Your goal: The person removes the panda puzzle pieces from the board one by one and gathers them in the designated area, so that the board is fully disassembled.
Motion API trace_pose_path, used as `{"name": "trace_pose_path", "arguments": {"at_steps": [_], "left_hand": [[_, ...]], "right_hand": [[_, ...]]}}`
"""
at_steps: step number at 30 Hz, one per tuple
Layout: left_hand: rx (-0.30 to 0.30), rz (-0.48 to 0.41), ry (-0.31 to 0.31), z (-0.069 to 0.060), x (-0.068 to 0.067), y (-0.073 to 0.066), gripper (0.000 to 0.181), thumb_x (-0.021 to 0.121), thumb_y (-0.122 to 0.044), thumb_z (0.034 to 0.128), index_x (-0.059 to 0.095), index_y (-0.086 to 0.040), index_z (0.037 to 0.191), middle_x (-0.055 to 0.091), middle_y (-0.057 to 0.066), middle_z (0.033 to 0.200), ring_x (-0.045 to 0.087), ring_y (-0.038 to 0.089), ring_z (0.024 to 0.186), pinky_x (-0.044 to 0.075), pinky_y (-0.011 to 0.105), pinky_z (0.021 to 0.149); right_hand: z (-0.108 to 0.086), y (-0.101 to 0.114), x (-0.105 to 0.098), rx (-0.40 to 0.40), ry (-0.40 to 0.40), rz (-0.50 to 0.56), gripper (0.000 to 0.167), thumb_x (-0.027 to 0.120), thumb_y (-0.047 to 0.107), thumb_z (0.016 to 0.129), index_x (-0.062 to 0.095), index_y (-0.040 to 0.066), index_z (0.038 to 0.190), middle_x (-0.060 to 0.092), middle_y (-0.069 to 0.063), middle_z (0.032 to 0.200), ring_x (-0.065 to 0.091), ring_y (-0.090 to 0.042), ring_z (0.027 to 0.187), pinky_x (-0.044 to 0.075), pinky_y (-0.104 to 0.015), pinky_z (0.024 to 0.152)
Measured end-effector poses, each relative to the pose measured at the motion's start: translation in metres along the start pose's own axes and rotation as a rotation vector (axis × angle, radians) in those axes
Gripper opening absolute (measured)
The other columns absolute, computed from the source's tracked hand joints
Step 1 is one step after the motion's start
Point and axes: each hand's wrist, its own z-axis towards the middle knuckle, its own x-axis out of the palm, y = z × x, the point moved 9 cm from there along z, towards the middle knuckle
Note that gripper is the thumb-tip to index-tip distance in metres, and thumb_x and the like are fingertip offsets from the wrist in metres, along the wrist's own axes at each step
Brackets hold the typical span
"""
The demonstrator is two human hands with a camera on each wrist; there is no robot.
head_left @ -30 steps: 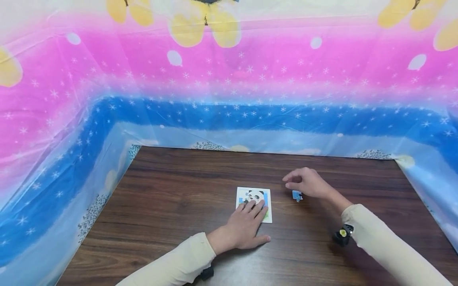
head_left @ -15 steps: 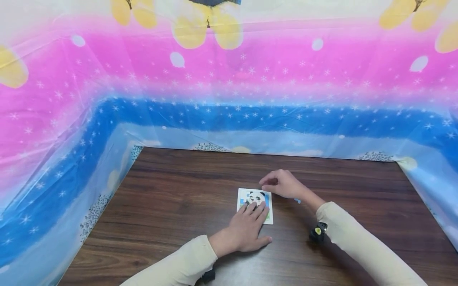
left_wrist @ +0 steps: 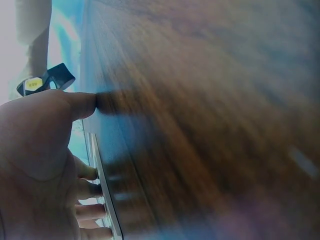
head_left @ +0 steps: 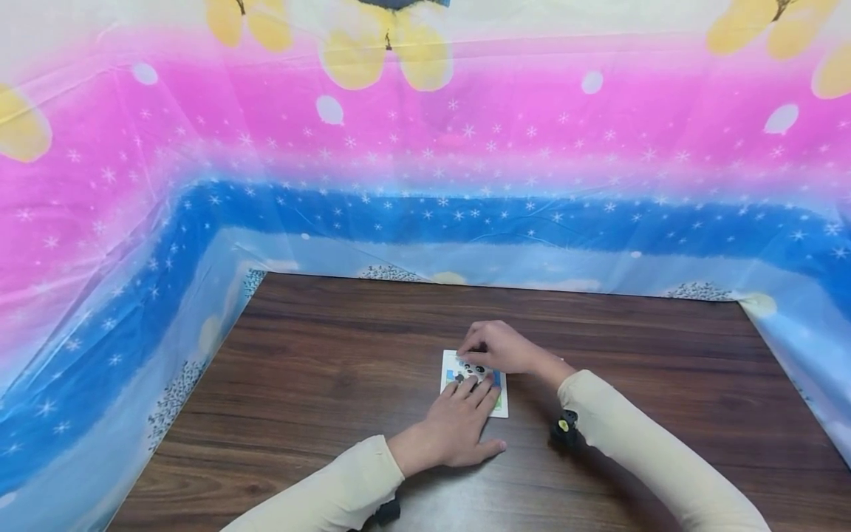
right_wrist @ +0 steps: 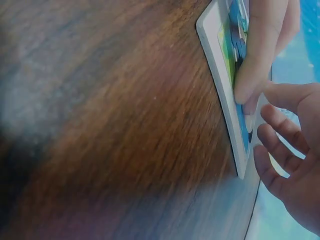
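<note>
A small panda jigsaw puzzle in a white frame lies flat on the table. My left hand rests on its lower part, fingers spread and straight, with the thumb out on the wood. Over the puzzle's upper left, my right hand bends its thumb and forefinger together in a pinch on a puzzle piece, mostly hidden by the fingertips. In the right wrist view, the other fingers of the right hand are loosely bent, beside the puzzle frame.
The dark wooden table extends around the puzzle. A printed cloth in pink and blue hangs behind and along the sides. A black wrist camera sits at the right sleeve. My right forearm covers the spot where a loose blue piece lay.
My right hand has moved left from beside the loose blue piece to the puzzle's upper left corner. My left hand has stayed on the puzzle.
</note>
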Motion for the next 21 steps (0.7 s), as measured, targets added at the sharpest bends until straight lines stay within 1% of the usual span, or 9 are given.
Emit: {"name": "trace_pose_path", "arguments": {"at_steps": [6,12,16,21], "left_hand": [[0.002,0.006,-0.001,0.0002,0.0001,0.0000,0.085,0.040,-0.067,0.1009,0.024,-0.012,0.164,0.020,0.005,0.171,0.019,0.024,0.156,0.029,0.047,0.122],[-0.002,0.015,-0.001,0.0002,0.0002,0.0009,0.085,0.040,-0.067,0.1007,0.023,-0.012,0.164,0.019,0.005,0.171,0.019,0.023,0.156,0.029,0.047,0.122],[0.001,0.015,0.000,0.0004,0.0002,0.0010,0.085,0.040,-0.067,0.1008,0.023,-0.012,0.164,0.020,0.004,0.171,0.020,0.024,0.156,0.029,0.047,0.122],[0.004,0.013,0.000,0.0000,-0.0002,0.0005,0.085,0.040,-0.067,0.1006,0.023,-0.013,0.164,0.020,0.005,0.170,0.021,0.024,0.156,0.029,0.047,0.122]], "right_hand": [[0.0035,0.0039,0.0047,0.005,0.037,-0.009,0.015,0.070,0.016,0.098,0.081,0.013,0.108,0.067,0.001,0.104,0.063,-0.009,0.089,0.056,-0.029,0.079],[0.0038,0.0020,0.0056,0.017,0.033,0.008,0.013,0.071,0.015,0.097,0.081,0.014,0.105,0.066,0.002,0.104,0.063,-0.010,0.091,0.056,-0.030,0.081],[0.0031,-0.0009,0.0062,0.040,0.031,0.027,0.012,0.072,0.015,0.097,0.081,0.015,0.104,0.065,0.002,0.104,0.062,-0.010,0.093,0.056,-0.031,0.082],[0.0016,-0.0030,0.0059,0.071,0.024,0.065,0.011,0.071,0.015,0.098,0.081,0.016,0.102,0.068,0.005,0.103,0.063,-0.011,0.097,0.056,-0.034,0.085]]}}
